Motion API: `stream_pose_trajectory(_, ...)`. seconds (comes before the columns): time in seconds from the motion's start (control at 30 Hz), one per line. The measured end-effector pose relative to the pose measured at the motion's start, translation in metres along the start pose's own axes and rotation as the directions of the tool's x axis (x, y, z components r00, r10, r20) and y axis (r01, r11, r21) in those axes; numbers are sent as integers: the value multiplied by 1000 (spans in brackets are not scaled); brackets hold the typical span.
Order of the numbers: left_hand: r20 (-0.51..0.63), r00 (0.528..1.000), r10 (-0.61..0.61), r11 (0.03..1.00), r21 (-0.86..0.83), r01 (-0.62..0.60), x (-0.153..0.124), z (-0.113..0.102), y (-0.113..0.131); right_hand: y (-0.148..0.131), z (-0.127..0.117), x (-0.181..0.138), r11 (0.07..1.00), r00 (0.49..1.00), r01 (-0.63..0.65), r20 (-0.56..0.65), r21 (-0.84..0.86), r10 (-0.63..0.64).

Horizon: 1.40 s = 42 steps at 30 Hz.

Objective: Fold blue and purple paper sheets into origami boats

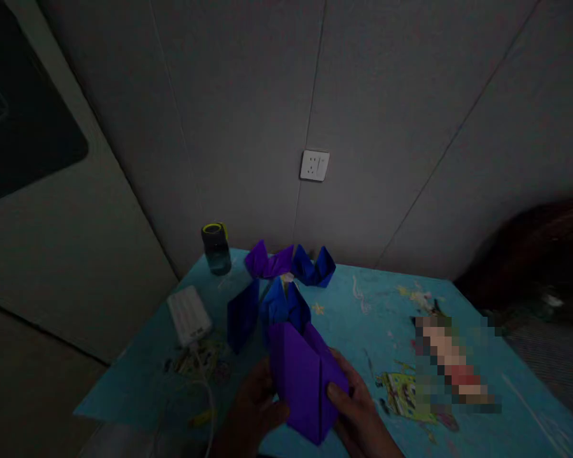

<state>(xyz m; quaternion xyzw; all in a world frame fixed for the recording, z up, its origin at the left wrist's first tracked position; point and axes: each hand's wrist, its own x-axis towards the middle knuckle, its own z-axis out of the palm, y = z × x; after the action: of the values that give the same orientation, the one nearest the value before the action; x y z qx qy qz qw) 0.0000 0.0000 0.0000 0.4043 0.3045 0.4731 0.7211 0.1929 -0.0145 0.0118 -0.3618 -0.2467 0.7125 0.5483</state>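
Observation:
A purple folded paper piece [298,381] is held upright in front of me, with a vertical crease line near its right side. My left hand [255,407] is closed on its lower left edge, the thumb lying near the front. On the opposite side my right hand [356,407] grips the piece, thumb pressed on its front face and fingers behind. Just beyond it stand a blue folded paper piece [286,302] and a flat-sided dark blue paper piece [243,316]. Further back sit a purple paper piece [268,262] and another blue paper piece [314,267], each with two raised points.
The blue table [344,305] carries cartoon pictures. At its left are a dark bottle [216,249] with a yellow-green rim and a white power bank [190,315] with a cable [205,381]. A pixelated patch [451,362] covers the right side. A wall socket [314,165] is behind.

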Motion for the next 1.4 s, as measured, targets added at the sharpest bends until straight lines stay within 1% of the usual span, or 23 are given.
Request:
stream_pose_trajectory(0.1,-42,997,66,998,-21,-67,2,0,-8,-2,4,0,1000,998,21,56,19,-22)
stream_pose_trajectory(0.17,-59,996,63,996,-52,-66,2,-4,-11,-2,5,3,999,997,14,73,39,-16)
stream_pose_trajectory(0.27,-98,995,-19,993,-114,8,3,-13,-13,2,5,9,998,1000,-14,28,59,12)
stream_pose_trajectory(0.33,-121,991,-65,988,-150,47,3,-17,-12,6,4,12,998,1000,-6,-15,56,7)
stream_pose_trajectory(0.37,-123,990,-74,986,-156,54,3,-19,-10,8,5,13,999,1000,4,-13,52,-3)
stream_pose_trajectory(0.43,-82,994,-73,989,-135,61,2,-18,-4,10,9,13,999,999,24,35,46,-25)
stream_pose_trajectory(0.5,-18,997,-73,994,-86,72,0,-14,3,7,15,13,999,993,34,114,34,-37)
stream_pose_trajectory(0.57,10,995,-100,994,-38,100,-1,-8,9,2,20,13,999,981,33,193,10,-34)
stream_pose_trajectory(0.63,-19,992,-126,992,-12,125,0,-2,14,-6,21,13,998,964,19,264,-54,-4)
stream_pose_trajectory(0.7,-66,991,-117,993,-5,117,4,3,16,-14,18,11,992,959,25,283,-125,12)
stream_pose_trajectory(0.77,-112,990,-81,997,5,82,11,9,14,-19,14,9,986,971,73,237,-151,-36)
stream_pose_trajectory(0.83,-151,987,-51,998,20,55,20,16,10,-23,12,7,975,977,180,137,-134,-161)
stream_pose_trajectory(0.87,-168,985,-45,999,20,49,25,20,8,-24,11,7,961,968,247,80,-129,-238)
stream_pose_trajectory(0.93,-187,981,-50,999,-8,49,35,28,5,-26,11,9,918,927,367,-23,-151,-374)
stream_pose_trajectory(0.97,-185,981,-54,998,-35,48,38,32,5,-28,11,11,897,905,406,-62,-171,-421)
stream_pose_trajectory(1.03,-141,989,-46,996,-89,33,44,40,6,-33,12,16,871,866,453,-140,-189,-481)
stream_pose_trajectory(1.1,-75,997,-22,993,-114,14,45,47,9,-40,12,22,862,834,478,-219,-168,-506)
stream_pose_trajectory(1.17,-30,1000,-3,993,-116,-1,45,53,11,-46,13,26,861,821,485,-260,-153,-509)
stream_pose_trajectory(1.2,-28,1000,4,993,-114,-7,45,54,12,-49,14,28,862,820,480,-265,-163,-507)
stream_pose_trajectory(1.3,-93,995,43,993,-104,-53,45,54,15,-53,12,28,863,827,432,-267,-261,-494)
stream_pose_trajectory(1.4,-163,983,83,993,-66,-95,47,45,22,-57,2,24,835,813,405,-270,-373,-515)
